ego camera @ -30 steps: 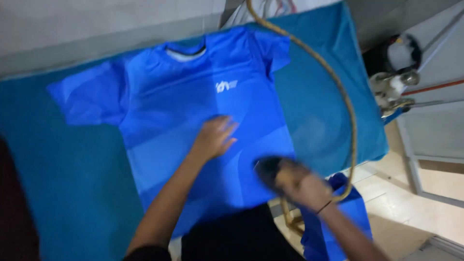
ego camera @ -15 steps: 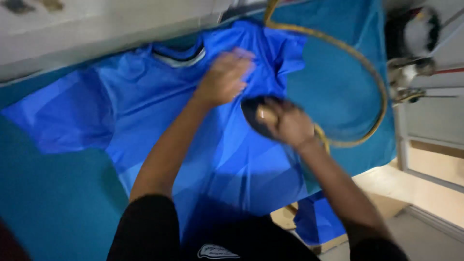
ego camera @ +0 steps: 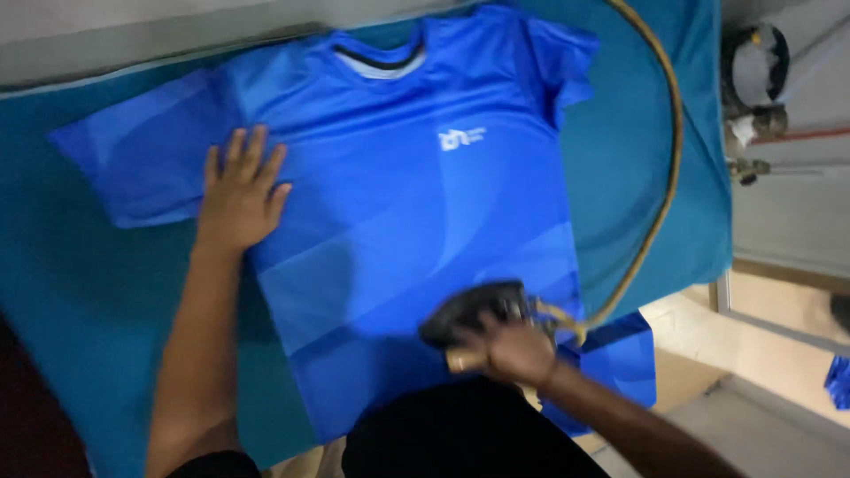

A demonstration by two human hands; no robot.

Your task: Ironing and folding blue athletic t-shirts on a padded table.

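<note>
The right hand point(ego camera: 509, 347) had its grip closed on the handle of a dark iron point(ego camera: 474, 310), which sat on the lower part of a blue shirt point(ego camera: 398, 204), at about five o'clock from the shirt's middle. The left hand point(ego camera: 237, 190) lay flat with fingers spread and nothing held, pressing the shirt near its sleeve at nine o'clock. The shirt was spread face up on a worktop point(ego camera: 53, 292) covered in teal cloth, its collar toward twelve o'clock. Beyond the worktop's far edge ran a pale wall point(ego camera: 133, 35). A tan hose point(ego camera: 660, 177) curved from the iron up across the teal cover toward one o'clock, lying beside the shirt's other sleeve. At three o'clock, off the worktop's edge, stood metal fittings with pipes point(ego camera: 753, 133), blurred. Below them, at four o'clock, was light flooring point(ego camera: 779, 301). Another piece of blue cloth point(ego camera: 620, 354) hung at the near edge, just beside the right wrist.
</note>
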